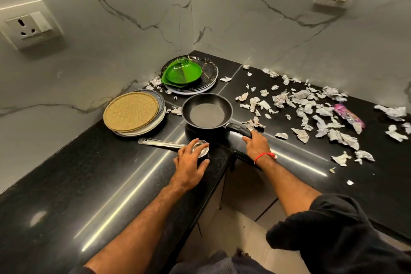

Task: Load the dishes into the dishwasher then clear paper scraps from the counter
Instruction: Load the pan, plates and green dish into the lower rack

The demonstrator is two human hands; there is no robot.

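Observation:
A black frying pan sits on the black counter near its inner corner; my right hand grips the end of its handle. My left hand curls around a small steel ladle bowl, whose long handle lies flat toward the left. A stack of plates topped by a tan woven mat stands to the left of the pan. Green plastic dishes rest on dark plates in the far corner. Several torn paper scraps lie scattered over the right counter.
Marble walls meet behind the dishes, each with a socket plate. A purple wrapper lies among the scraps. The counter's inner edge and cabinet fronts drop away below my arms.

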